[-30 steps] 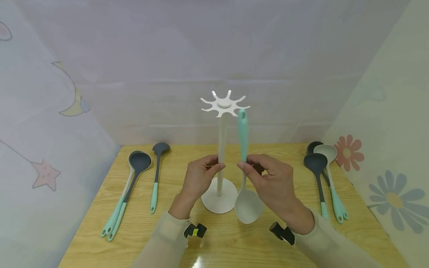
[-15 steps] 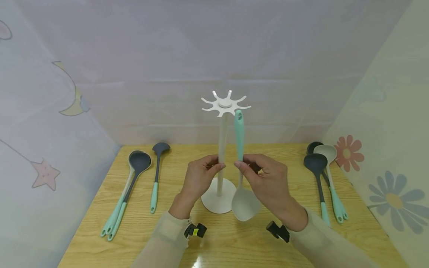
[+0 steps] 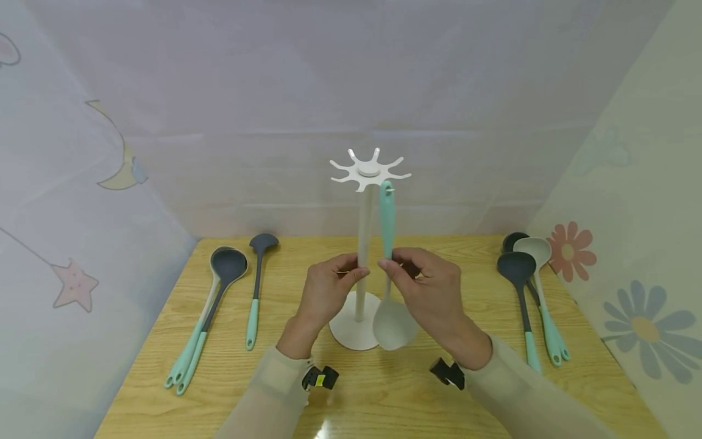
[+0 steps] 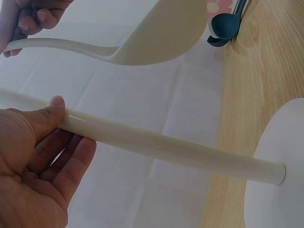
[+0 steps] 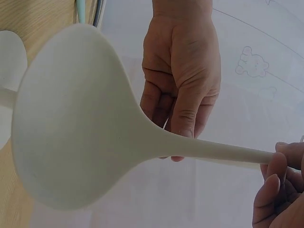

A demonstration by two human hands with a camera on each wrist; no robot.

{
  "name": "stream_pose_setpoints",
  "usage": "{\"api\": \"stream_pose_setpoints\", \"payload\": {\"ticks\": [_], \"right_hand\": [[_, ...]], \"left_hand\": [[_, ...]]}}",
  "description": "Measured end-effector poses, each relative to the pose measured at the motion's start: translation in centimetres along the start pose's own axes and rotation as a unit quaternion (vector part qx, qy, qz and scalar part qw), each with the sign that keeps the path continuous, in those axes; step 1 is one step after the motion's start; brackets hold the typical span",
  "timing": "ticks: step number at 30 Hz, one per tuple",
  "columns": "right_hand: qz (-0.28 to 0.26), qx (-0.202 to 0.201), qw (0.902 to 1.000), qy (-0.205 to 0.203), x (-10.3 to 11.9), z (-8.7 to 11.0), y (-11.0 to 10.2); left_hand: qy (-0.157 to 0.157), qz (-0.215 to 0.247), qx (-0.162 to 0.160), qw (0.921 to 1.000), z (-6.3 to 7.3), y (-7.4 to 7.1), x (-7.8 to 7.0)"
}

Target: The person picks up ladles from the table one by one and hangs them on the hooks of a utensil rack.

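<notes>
A white utensil stand with a round base and a ring of hooks is upright at mid-table. My left hand grips its pole partway up, thumb against the near side. My right hand pinches the cream neck of a wide-headed serving spoon just below its mint handle. The spoon hangs head down beside the pole. At the handle's top, a hook tip shows in the hole; how far it passes through is hard to tell. The stand's other hooks carry nothing.
Left on the wooden table lie mint-handled utensils: a dark ladle over paler ones and a dark turner. At right are a dark ladle, a pale one and a black one. Cloth walls stand behind and beside.
My right hand has moved left and slightly up with the serving spoon, bringing the handle's hole from beside the hook onto its tip. My left hand has stayed on the pole.
</notes>
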State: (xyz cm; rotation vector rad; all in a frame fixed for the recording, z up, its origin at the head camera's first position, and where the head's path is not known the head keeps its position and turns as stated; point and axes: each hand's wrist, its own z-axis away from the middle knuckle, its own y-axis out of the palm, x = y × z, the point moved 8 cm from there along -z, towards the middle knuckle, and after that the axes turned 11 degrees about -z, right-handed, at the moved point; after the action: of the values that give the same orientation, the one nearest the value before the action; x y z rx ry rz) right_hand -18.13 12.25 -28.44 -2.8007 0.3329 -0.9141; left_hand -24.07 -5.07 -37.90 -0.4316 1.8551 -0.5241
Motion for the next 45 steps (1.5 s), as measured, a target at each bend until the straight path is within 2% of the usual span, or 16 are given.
{"api": "stream_pose_setpoints", "payload": {"ticks": [6, 13, 27, 34, 37, 40, 42, 45], "right_hand": [[0.005, -0.002, 0.9999, 0.011, -0.5, -0.2, 0.3], [-0.016, -0.002, 0.9994, 0.031, -1.2, -0.4, 0.9], [-0.006, 0.008, 0.9985, 0.054, -1.9, -0.5, 1.4], [0.004, 0.017, 0.9982, 0.058, -1.9, -0.6, 1.5], [0.005, 0.026, 0.9979, 0.059, -1.9, -0.6, 1.5], [-0.001, 0.035, 0.9979, 0.054, -2.0, -0.3, 1.4], [-0.001, 0.035, 0.998, 0.052, -2.2, 0.0, 1.0], [0.003, 0.025, 0.9982, 0.054, -2.6, 0.5, 0.1]], "left_hand": [[0.003, -0.001, 0.001, 1.0, -0.1, 0.0, 0.0], [0.012, -0.003, -0.001, 0.9999, -0.2, 0.1, 0.1], [0.005, -0.003, 0.01, 0.9999, 0.0, 0.1, -0.1], [0.025, 0.007, 0.012, 0.9996, 0.1, -0.1, -0.5], [0.037, 0.019, -0.015, 0.999, 0.3, -1.0, -1.3], [0.062, 0.027, -0.069, 0.9954, 0.2, -2.6, -2.7], [0.084, 0.035, -0.109, 0.9898, 0.1, -4.0, -4.2], [0.131, 0.046, -0.167, 0.9763, -0.1, -6.1, -6.9]]}}
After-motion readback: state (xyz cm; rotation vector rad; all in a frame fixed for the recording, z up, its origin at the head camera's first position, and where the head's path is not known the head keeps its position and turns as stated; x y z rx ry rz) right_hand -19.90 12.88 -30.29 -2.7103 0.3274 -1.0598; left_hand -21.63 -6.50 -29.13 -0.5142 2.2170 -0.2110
